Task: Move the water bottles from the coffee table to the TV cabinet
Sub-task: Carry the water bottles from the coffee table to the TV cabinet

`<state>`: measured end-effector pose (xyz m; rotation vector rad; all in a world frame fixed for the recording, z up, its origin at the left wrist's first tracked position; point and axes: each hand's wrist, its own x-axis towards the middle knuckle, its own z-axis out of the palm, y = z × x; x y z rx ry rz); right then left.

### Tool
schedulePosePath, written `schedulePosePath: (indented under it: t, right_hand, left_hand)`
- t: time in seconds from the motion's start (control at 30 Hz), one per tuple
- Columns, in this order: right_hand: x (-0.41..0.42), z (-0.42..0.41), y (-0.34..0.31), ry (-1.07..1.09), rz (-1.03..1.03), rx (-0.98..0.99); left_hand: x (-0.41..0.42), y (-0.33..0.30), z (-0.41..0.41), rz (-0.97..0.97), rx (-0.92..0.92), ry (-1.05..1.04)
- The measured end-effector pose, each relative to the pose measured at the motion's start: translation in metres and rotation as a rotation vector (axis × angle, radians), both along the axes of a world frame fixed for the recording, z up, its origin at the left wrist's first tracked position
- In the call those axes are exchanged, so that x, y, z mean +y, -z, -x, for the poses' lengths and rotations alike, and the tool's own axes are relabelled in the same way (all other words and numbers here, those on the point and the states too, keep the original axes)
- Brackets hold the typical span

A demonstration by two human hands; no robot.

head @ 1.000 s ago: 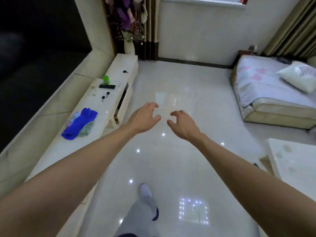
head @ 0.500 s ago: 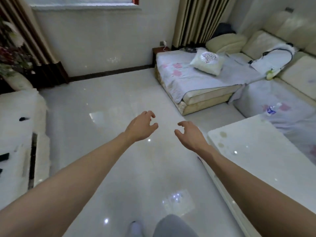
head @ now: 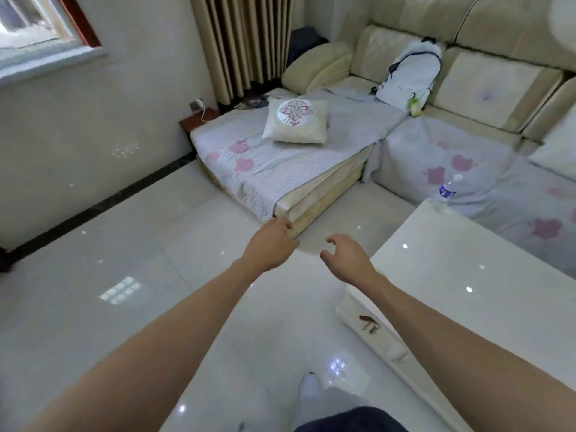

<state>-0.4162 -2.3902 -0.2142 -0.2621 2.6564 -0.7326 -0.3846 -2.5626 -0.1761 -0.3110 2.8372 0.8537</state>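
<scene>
Reaching forward over the glossy tiled floor (head: 131,232), both bare arms were extended at about the same height. The left hand (head: 269,246) held nothing; its fingers were loosely extended, and in the view they overlapped the near corner of the chaise (head: 299,210). The right hand (head: 349,258) was also empty, fingers relaxed and slightly curled, thumb apart from them. A narrow gap of bare floor showed between the two hands.

The right hand lay just beside the near-left edge of the white counter (head: 452,275), which ran from the lower right up toward the sofa (head: 486,88). The counter's near corner showed a brown mark on its side face. A single water bottle (head: 448,190), clear with a white cap and a blue label, stood upright at the counter's far corner, well apart from both hands.

A strip of floor separated the counter from the chaise. To the left, the floor extended as far as the wall (head: 93,126) with its dark skirting. A cushion (head: 296,124) lay on the chaise cover, and a white backpack (head: 411,79) leaned against the sofa back. One foot in a white shoe (head: 308,385) rested on the floor beside the counter's long edge.
</scene>
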Motion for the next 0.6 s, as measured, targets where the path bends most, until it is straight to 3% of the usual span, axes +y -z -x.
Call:
schedulePosePath:
  t: [0.6]
  right_hand:
    - [0.046, 0.391, 0.002, 0.451, -0.055, -0.033]
  left_hand:
    - [0.013, 0.023, 0.474, -0.059, -0.101, 0.385]
